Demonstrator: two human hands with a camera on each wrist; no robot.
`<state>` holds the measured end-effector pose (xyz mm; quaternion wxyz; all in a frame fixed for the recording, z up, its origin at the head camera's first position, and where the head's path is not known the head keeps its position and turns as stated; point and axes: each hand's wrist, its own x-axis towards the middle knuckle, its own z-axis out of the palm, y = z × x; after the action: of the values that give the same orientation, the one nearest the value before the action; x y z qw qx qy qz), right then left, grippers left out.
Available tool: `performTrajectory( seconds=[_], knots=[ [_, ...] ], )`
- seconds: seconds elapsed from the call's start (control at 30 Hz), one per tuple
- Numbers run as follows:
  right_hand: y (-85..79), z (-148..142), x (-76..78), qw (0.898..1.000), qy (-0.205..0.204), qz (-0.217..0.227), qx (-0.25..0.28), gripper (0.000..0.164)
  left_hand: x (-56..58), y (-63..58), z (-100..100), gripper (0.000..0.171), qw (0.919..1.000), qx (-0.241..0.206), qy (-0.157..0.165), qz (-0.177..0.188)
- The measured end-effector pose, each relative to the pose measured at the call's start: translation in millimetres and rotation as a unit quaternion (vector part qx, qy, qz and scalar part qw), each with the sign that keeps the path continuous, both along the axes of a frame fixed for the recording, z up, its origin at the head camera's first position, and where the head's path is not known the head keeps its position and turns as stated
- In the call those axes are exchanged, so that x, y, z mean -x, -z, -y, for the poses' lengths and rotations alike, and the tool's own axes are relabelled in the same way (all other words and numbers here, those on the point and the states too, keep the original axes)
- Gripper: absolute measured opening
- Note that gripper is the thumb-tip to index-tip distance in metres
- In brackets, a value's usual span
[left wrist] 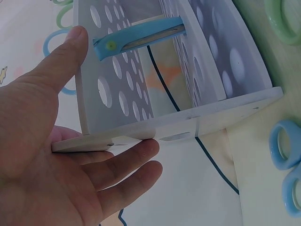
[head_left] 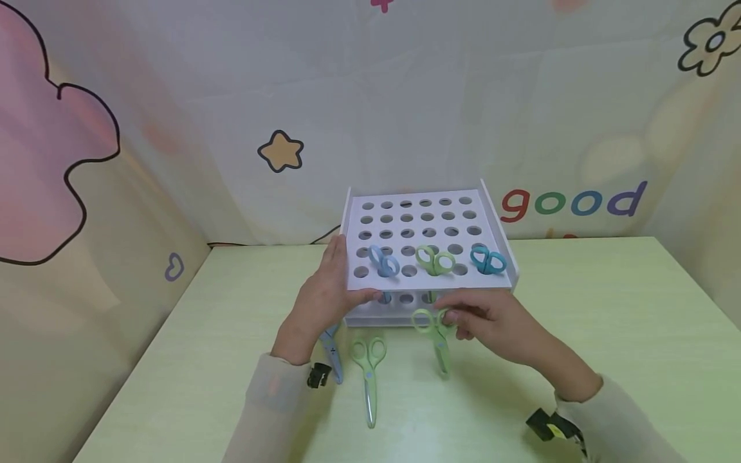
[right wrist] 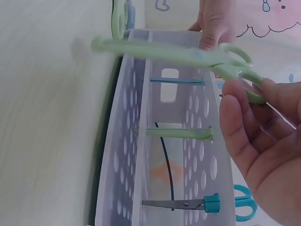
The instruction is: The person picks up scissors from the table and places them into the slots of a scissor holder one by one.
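A white rack (head_left: 417, 242) with rows of round holes stands toward the back of the table. Blue scissors (head_left: 384, 261), green scissors (head_left: 435, 260) and teal scissors (head_left: 488, 260) sit in its front row, handles up. My left hand (head_left: 324, 289) rests against the rack's left side, thumb at the upper board's front edge and fingers along the side panel. In front of the rack, my right hand (head_left: 492, 321) pinches green scissors (right wrist: 188, 59) by one handle loop, blades pointing down in the head view.
More green scissors (head_left: 369, 379) lie on the table (head_left: 191, 379) in front of the rack. Another blue pair of scissors (head_left: 332, 354) lies partly hidden by the left wrist. A printed backdrop (head_left: 428, 116) stands behind, with a dark cable (head_left: 325, 234) near its foot.
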<state>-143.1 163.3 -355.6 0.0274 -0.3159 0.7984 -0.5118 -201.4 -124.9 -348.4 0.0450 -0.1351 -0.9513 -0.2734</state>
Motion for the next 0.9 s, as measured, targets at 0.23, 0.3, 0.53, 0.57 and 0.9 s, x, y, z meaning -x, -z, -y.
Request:
performTrajectory(
  seconds=[0.23, 0.3, 0.53, 0.57, 0.9],
  knots=[
    [-4.9, -3, -1.1, 1.0, 0.02, 0.011, -0.004, 0.022, 0.8, 0.6, 0, 0.119, 1.0, 0.006, 0.002, 0.001],
    [-6.7, -3, -1.9, 0.999, 0.031, 0.011, -0.001, 0.023, 0.7, 0.5, 0, 0.119, 1.0, 0.006, 0.002, 0.001],
    [-10.8, -5, -3.7, 0.999, 0.051, 0.0, 0.004, 0.022, 1.2, 0.6, 0, 0.118, 1.0, 0.004, 0.0, 0.002],
    [-11.1, -5, -3.9, 0.999, 0.054, 0.0, 0.006, 0.021, 1.3, 0.7, 1, 0.118, 1.0, 0.004, 0.0, 0.002],
    [-22.3, -13, -8.1, 0.996, 0.088, 0.015, 0.022, 0.013, 1.3, 0.6, 1, 0.116, 1.0, 0.002, 0.004, 0.0]
  ],
)
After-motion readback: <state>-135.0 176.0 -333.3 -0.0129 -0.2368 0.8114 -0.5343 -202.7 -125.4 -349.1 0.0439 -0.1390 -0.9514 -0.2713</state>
